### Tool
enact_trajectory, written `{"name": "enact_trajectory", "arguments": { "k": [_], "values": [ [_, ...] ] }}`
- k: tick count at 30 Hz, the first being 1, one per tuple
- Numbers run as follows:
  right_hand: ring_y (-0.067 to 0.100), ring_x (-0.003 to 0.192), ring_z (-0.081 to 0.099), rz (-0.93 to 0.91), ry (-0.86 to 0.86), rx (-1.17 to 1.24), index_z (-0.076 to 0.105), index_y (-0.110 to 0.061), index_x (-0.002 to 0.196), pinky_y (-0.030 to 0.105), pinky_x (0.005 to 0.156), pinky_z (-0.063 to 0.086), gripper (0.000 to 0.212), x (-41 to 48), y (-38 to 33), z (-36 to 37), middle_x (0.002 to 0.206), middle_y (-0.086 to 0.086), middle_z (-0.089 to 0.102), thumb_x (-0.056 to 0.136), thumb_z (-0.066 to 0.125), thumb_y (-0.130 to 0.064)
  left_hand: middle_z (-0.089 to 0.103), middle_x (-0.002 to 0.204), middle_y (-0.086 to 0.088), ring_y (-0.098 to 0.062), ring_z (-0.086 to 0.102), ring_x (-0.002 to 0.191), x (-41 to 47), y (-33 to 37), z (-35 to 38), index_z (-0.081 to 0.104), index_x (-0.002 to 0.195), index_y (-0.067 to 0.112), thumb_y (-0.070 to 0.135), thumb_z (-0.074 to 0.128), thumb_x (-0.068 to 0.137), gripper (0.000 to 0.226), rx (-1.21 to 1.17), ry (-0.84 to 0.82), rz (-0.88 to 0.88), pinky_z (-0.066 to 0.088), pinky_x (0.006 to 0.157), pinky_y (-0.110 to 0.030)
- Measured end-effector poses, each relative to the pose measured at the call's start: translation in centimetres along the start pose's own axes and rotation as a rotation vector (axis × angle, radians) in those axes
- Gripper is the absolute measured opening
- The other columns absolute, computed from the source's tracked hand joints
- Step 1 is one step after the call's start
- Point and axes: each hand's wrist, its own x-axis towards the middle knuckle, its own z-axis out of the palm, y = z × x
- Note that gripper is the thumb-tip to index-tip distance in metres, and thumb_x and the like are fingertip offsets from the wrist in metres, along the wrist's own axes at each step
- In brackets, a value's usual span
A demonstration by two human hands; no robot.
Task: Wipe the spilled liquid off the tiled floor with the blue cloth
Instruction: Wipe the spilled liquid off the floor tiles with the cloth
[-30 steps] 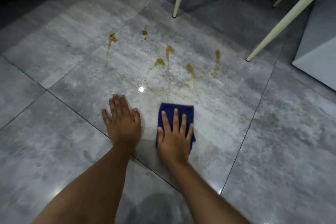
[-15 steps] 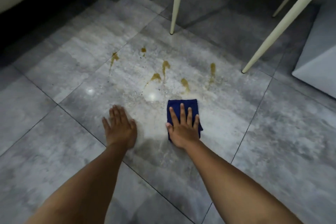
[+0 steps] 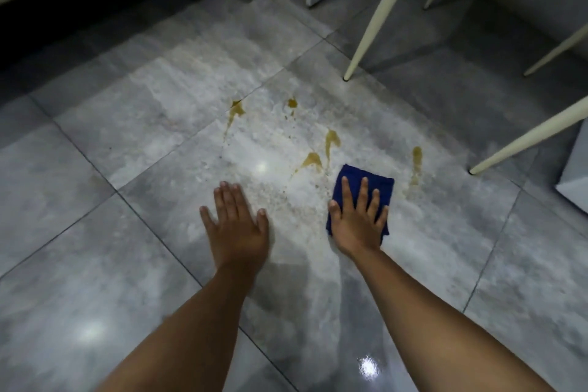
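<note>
Hands flat, blue cloth beneath

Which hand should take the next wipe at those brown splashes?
Right. The right hand lies flat on the blue cloth, just short of the nearest brown splashes. The left hand is bare, palm down on the tiled floor.

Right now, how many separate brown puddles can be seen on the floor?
5. One far left, a small one at the top, one in the middle, one left of the cloth, one right of it. The cloth may hide more.
</note>
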Motion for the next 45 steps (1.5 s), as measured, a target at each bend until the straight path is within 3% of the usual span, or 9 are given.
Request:
{"name": "enact_trajectory", "arguments": {
  "k": [5,9,17,22,26,30,34,38,45],
  "values": [
    [0.024,0.147,-0.013,0.016,-0.003,-0.019,-0.009,-0.044,0.148,0.049,0.116,-0.008,0.060,3.1,1.6,-1.9,0.160,-0.004,-0.018,0.095,0.011,-0.062,-0.005,0.161,-0.012,-0.023,-0.011,0.148,-0.1,0.1,0.1,-0.002,0.152,0.007,0.049,0.009,0.095,0.072,-0.024,-0.051,-0.009,-0.006,0.118,-0.053],
    [0.027,0.147,-0.006,0.244,0.151,0.049,-0.007,-0.042,0.149,0.052,0.117,-0.001,0.059,0.0,3.7,-0.9,0.162,0.001,-0.009,0.095,0.009,-0.060,0.000,0.161,-0.013,-0.023,-0.007,0.149,-0.1,0.3,0.0,0.004,0.152,0.007,0.048,0.014,0.095,0.072,-0.049,-0.026,-0.005,-0.007,0.118,-0.052],
    [0.023,0.147,-0.013,-0.054,0.106,-0.027,-0.005,-0.042,0.149,0.048,0.116,-0.009,0.058,2.4,-0.1,-0.6,0.160,-0.004,-0.015,0.096,0.010,-0.060,0.001,0.161,-0.012,-0.021,-0.007,0.149,-0.1,0.0,0.3,0.004,0.152,0.008,0.049,0.014,0.094,0.072,-0.041,-0.019,-0.013,-0.005,0.118,-0.052],
    [0.025,0.147,-0.006,0.154,0.206,0.044,-0.006,-0.041,0.149,0.052,0.117,-0.002,0.059,0.1,1.1,0.2,0.162,0.001,-0.006,0.096,0.010,-0.059,0.000,0.162,-0.011,-0.021,-0.006,0.149,-0.3,0.4,-0.2,0.004,0.153,0.009,0.049,0.011,0.092,0.074,-0.039,-0.046,-0.021,-0.004,0.118,-0.052],
    [0.020,0.146,-0.014,-0.170,0.145,-0.057,-0.009,-0.045,0.147,0.047,0.117,-0.009,0.057,-4.4,-2.2,2.6,0.159,-0.006,-0.010,0.094,0.006,-0.061,-0.006,0.161,-0.011,-0.022,-0.011,0.148,-0.2,0.3,-0.2,-0.003,0.152,0.009,0.050,0.009,0.093,0.073,-0.025,-0.057,-0.019,-0.003,0.118,-0.053],
    [0.021,0.148,-0.001,-0.586,0.102,-0.125,0.005,-0.050,0.147,0.045,0.116,-0.005,0.053,3.1,-6.3,0.6,0.161,-0.008,-0.001,0.096,0.018,-0.058,-0.006,0.161,-0.011,-0.021,-0.011,0.148,-0.1,0.0,0.2,-0.003,0.152,0.010,0.051,0.006,0.091,0.074,-0.031,-0.024,-0.019,-0.008,0.118,-0.050],
    [0.024,0.148,0.000,-0.269,0.165,-0.057,0.008,-0.046,0.149,0.047,0.117,-0.004,0.054,10.5,-6.1,-2.6,0.162,-0.005,-0.001,0.097,0.020,-0.057,-0.003,0.162,-0.010,-0.021,-0.008,0.149,-0.1,0.2,0.4,-0.003,0.152,0.010,0.051,0.007,0.091,0.073,-0.026,-0.007,-0.017,-0.009,0.118,-0.050],
    [0.023,0.147,-0.005,-0.051,0.195,0.028,0.006,-0.044,0.150,0.050,0.117,-0.004,0.058,7.0,-2.3,-1.9,0.162,-0.005,-0.005,0.095,0.015,-0.062,-0.003,0.162,-0.011,-0.021,-0.009,0.148,-0.3,0.3,0.3,0.000,0.153,0.009,0.050,0.015,0.095,0.072,-0.036,0.000,-0.024,-0.005,0.118,-0.051],
    [0.023,0.147,-0.008,-0.365,0.124,-0.037,0.004,-0.047,0.148,0.046,0.114,-0.011,0.058,1.7,-6.6,1.2,0.160,-0.009,-0.008,0.094,0.017,-0.062,-0.006,0.161,-0.011,-0.022,-0.010,0.148,-0.4,0.3,0.0,-0.003,0.152,0.009,0.050,0.012,0.094,0.073,0.006,-0.006,-0.022,-0.004,0.118,-0.051]
  ]
}}
